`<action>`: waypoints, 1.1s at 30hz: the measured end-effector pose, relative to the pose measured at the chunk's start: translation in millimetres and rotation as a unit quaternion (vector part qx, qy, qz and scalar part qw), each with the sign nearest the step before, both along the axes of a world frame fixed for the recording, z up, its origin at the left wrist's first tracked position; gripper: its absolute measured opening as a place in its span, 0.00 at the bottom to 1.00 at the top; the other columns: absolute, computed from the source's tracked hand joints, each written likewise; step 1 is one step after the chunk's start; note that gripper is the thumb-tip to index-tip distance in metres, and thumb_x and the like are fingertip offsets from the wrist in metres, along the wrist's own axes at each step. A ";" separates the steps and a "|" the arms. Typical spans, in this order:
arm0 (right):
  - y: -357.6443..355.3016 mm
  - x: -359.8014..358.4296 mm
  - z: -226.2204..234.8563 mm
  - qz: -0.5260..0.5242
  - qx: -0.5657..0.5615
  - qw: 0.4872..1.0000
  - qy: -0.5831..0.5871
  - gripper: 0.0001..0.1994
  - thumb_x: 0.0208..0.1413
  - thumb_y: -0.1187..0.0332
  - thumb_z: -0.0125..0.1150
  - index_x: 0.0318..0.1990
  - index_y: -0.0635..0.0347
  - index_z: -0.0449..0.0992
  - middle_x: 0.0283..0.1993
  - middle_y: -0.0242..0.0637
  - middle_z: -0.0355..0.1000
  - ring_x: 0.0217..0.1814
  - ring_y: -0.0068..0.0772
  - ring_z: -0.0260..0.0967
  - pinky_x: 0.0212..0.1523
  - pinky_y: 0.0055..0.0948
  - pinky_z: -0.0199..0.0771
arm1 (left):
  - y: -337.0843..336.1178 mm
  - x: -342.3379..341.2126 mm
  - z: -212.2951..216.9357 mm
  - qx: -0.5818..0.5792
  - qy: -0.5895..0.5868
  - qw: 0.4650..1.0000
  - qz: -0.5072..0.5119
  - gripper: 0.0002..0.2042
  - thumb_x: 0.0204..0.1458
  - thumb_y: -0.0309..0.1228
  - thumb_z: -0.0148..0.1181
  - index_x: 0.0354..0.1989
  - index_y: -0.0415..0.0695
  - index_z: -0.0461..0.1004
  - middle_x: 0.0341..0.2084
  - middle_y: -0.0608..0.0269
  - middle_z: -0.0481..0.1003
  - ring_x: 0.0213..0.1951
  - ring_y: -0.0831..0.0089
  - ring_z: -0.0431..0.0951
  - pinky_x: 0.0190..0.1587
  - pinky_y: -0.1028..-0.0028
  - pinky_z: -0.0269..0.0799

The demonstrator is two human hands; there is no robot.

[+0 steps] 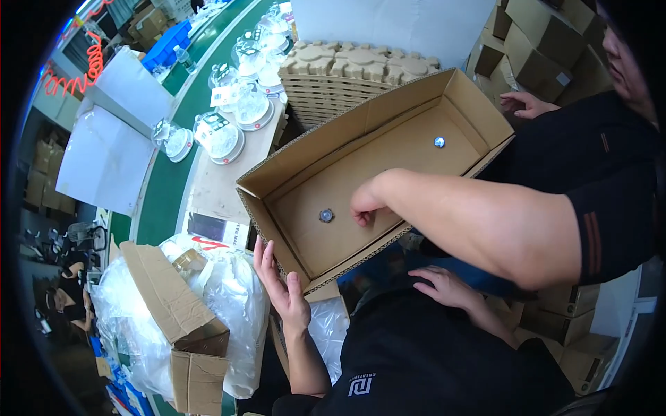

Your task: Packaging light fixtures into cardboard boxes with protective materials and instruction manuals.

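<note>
A long, shallow, open cardboard box (374, 149) lies slantwise before me. My left hand (283, 291) holds its near left corner from outside, fingers along the end wall and thumb by the corner. Below the box's near side, my right hand (444, 286) is open and holds nothing, its fingers loosely stretched. Two small things lie on the box floor: a round piece with a knobbly rim (326, 215) and a shiny bluish disc (439, 142). A co-worker's hand (368, 202) reaches in between them, fingers curled down; what it touches is hidden.
The co-worker's bare arm (479, 215) crosses the box's near wall; their other hand (528, 105) is beyond its right end. Stacked moulded pulp trays (347, 83) stand behind. Several clear domes (222, 142) line the bench. A plastic-wrapped bundle (239, 312) and torn cardboard (166, 295) lie left.
</note>
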State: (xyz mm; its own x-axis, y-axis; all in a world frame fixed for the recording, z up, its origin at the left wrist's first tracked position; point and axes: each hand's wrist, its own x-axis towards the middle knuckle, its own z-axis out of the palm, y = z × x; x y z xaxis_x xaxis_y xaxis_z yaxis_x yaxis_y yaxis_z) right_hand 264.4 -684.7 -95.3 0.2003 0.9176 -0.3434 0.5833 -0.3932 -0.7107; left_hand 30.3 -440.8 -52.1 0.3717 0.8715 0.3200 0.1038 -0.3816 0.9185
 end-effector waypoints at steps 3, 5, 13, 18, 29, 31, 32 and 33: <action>5.5 -1.2 7.3 0.008 0.031 0.999 -0.017 0.18 0.63 0.60 0.57 0.55 0.60 0.73 0.53 0.49 0.75 0.56 0.52 0.72 0.57 0.42 0.72 | 0.6 -1.8 -1.8 -0.008 -0.007 1.000 -0.006 0.30 0.61 0.41 0.50 0.68 0.37 0.58 0.71 0.49 0.49 0.71 0.58 0.53 0.71 0.61 0.47; 7.4 -0.8 5.5 0.008 0.036 0.999 -0.016 0.18 0.62 0.61 0.58 0.55 0.60 0.74 0.53 0.50 0.75 0.55 0.52 0.72 0.56 0.42 0.72 | 1.6 -1.4 -1.7 -0.008 -0.006 1.000 -0.003 0.29 0.61 0.40 0.50 0.68 0.37 0.58 0.71 0.49 0.49 0.71 0.58 0.53 0.71 0.61 0.48; 10.4 2.0 3.9 0.015 0.037 0.999 -0.034 0.18 0.61 0.61 0.59 0.55 0.60 0.74 0.52 0.50 0.75 0.55 0.53 0.72 0.55 0.41 0.73 | -0.3 -2.3 -0.2 0.005 0.000 1.000 0.001 0.29 0.60 0.37 0.49 0.67 0.36 0.59 0.71 0.48 0.49 0.71 0.57 0.53 0.71 0.60 0.47; 10.6 1.8 8.6 0.013 0.038 0.999 -0.033 0.18 0.62 0.60 0.58 0.55 0.59 0.74 0.52 0.50 0.75 0.54 0.53 0.72 0.55 0.41 0.73 | -1.4 -3.5 -5.7 0.016 0.008 1.000 0.001 0.28 0.60 0.37 0.48 0.67 0.35 0.59 0.71 0.48 0.49 0.71 0.56 0.52 0.71 0.59 0.45; -0.5 8.8 -3.5 0.013 0.040 0.999 -0.025 0.19 0.64 0.58 0.55 0.56 0.59 0.74 0.53 0.49 0.75 0.56 0.50 0.71 0.56 0.43 0.72 | -7.5 2.1 1.6 0.008 0.001 1.000 0.021 0.27 0.60 0.36 0.46 0.66 0.35 0.60 0.71 0.45 0.50 0.72 0.54 0.51 0.72 0.59 0.44; -2.6 9.8 -3.5 0.010 0.036 0.999 -0.026 0.19 0.64 0.58 0.55 0.56 0.60 0.74 0.53 0.49 0.75 0.56 0.50 0.71 0.56 0.43 0.72 | -7.4 3.3 1.9 0.017 0.002 1.000 0.021 0.27 0.60 0.36 0.46 0.66 0.35 0.60 0.71 0.45 0.50 0.72 0.54 0.51 0.72 0.59 0.44; -3.4 10.4 -3.6 0.009 0.034 0.999 -0.023 0.19 0.64 0.58 0.55 0.56 0.60 0.74 0.53 0.49 0.75 0.56 0.51 0.71 0.56 0.43 0.72 | -7.5 4.4 2.3 0.016 0.001 1.000 0.020 0.27 0.60 0.36 0.46 0.66 0.35 0.60 0.71 0.45 0.50 0.72 0.54 0.51 0.72 0.59 0.44; -4.1 11.5 -3.7 0.009 0.033 0.999 -0.024 0.19 0.64 0.58 0.55 0.56 0.60 0.74 0.53 0.49 0.75 0.56 0.51 0.71 0.56 0.43 0.72 | -7.6 5.3 2.6 0.016 0.003 1.000 0.023 0.27 0.60 0.36 0.46 0.66 0.35 0.60 0.71 0.45 0.50 0.72 0.53 0.51 0.72 0.59 0.44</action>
